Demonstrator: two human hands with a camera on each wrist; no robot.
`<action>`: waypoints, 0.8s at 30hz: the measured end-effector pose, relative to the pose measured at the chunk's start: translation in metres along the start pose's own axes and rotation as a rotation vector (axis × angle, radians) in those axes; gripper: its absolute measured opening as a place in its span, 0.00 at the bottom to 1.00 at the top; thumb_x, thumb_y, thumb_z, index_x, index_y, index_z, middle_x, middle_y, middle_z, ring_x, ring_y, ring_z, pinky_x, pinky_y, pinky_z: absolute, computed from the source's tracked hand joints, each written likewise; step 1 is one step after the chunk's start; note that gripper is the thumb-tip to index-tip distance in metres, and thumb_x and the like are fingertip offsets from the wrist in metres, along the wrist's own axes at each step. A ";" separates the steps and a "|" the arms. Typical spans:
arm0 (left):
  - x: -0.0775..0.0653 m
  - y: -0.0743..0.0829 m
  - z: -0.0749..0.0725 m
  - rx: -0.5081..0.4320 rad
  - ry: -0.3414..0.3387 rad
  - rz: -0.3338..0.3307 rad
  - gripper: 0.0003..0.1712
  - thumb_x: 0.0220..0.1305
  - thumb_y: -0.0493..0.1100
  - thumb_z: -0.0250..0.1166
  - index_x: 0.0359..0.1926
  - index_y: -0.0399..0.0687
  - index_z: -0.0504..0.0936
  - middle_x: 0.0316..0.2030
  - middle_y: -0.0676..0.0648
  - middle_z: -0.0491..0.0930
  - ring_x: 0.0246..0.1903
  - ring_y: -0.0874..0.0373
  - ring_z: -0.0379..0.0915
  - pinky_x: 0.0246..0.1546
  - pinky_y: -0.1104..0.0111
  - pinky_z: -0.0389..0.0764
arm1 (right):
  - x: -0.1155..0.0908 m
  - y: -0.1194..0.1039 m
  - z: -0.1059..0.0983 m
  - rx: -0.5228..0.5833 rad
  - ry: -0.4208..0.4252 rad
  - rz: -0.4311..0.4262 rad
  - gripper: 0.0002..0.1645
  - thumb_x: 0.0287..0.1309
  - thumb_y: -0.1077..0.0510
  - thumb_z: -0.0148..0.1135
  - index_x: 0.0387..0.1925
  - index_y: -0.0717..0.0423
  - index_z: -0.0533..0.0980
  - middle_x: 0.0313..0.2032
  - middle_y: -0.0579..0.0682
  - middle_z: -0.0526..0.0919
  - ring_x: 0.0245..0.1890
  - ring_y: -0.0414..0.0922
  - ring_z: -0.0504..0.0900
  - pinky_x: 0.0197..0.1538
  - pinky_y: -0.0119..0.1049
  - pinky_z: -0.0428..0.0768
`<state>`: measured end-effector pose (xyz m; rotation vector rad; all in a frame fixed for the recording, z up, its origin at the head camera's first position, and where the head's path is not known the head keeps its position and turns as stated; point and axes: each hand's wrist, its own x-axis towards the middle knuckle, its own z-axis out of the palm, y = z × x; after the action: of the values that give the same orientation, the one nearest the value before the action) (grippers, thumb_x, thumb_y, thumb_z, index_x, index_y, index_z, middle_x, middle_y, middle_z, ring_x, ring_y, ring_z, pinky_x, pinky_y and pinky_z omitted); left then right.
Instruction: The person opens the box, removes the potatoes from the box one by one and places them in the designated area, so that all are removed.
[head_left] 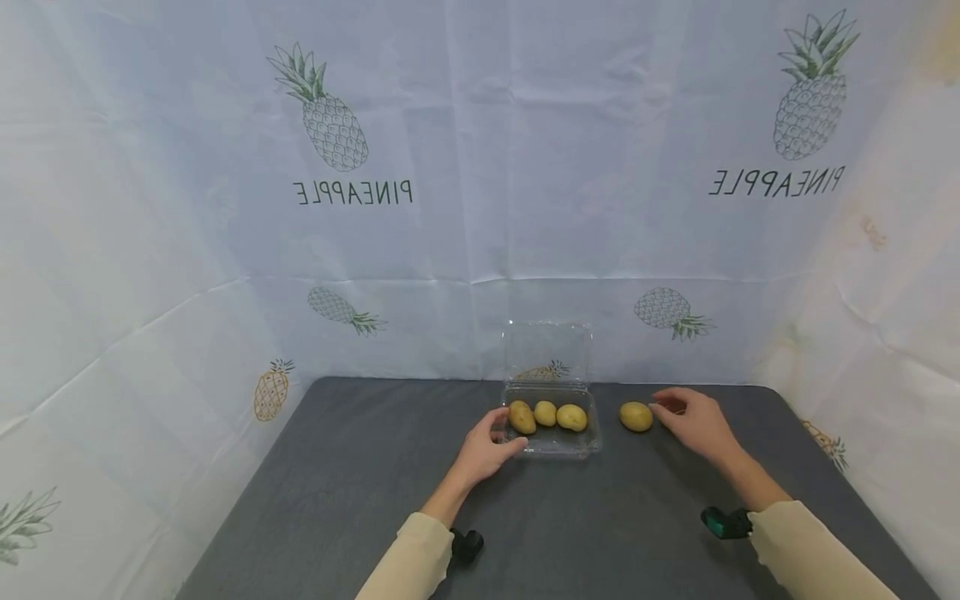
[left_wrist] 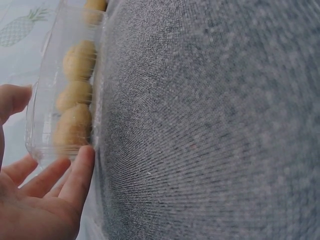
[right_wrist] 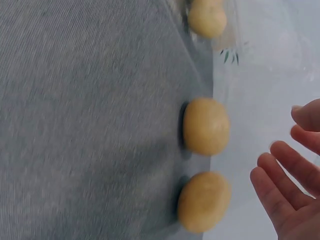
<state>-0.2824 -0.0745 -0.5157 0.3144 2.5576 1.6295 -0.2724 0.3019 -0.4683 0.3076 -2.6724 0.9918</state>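
Observation:
A clear plastic clamshell container sits on the table with its lid raised at the back. Three yellow potatoes lie inside it, among them a left one and a right one. My left hand is at the container's left end; in the left wrist view its extended fingertips are against or very near the plastic wall. Beyond the container's right side, a loose potato rests beside my right hand, whose fingers are apart, holding nothing. The right wrist view shows another loose potato, hidden in the head view.
A dark grey table lies beneath everything. White cloth printed with pineapples hangs close behind it and along both sides. Each wrist carries a small black device, such as the one at the right sleeve.

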 end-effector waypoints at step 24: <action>-0.001 -0.001 -0.002 -0.009 -0.018 0.007 0.39 0.66 0.52 0.71 0.73 0.46 0.68 0.66 0.39 0.71 0.60 0.40 0.73 0.52 0.48 0.80 | 0.014 -0.049 0.038 0.095 -0.039 -0.064 0.16 0.69 0.55 0.66 0.51 0.62 0.83 0.45 0.55 0.85 0.44 0.53 0.84 0.48 0.52 0.83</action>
<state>-0.2822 -0.0769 -0.5160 0.3357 2.5385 1.6319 -0.2777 0.2387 -0.4616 0.4338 -2.6368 1.1056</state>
